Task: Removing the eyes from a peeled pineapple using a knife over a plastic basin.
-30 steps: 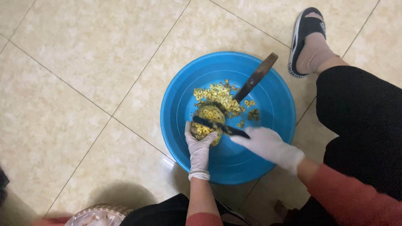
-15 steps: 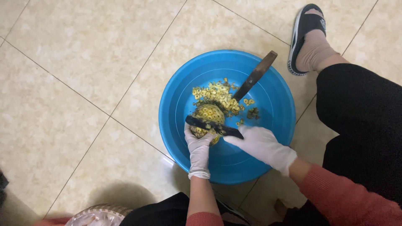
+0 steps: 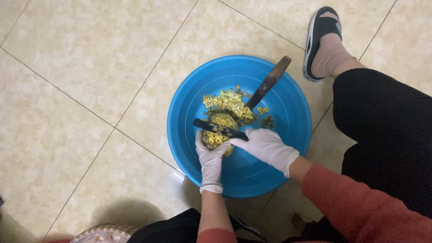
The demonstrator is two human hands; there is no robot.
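At the far left lies pale tiled floor crossed by thin grout lines, and at the bottom edge, left of the person's lap, part of a round woven basket with something clear and shiny on it. Further right sits a blue plastic basin on the tiles. Inside it the left hand, in a white glove, comes up from below with its fingers wrapped around a peeled yellow pineapple that stands in the middle of the basin, the fruit's dark eyes showing on its flank. A dark-bladed knife lies across the fruit, its tip pointing left. Just behind the fruit is a heap of small yellow cuttings on the basin floor. A second knife with a brown wooden handle leans against the basin's far rim, its blade down among the cuttings. The right hand, also gloved in white, is closed on the dark knife's handle, fingers clamped together, a red sleeve behind it. At the far right are a black trouser leg and a foot in a black slipper
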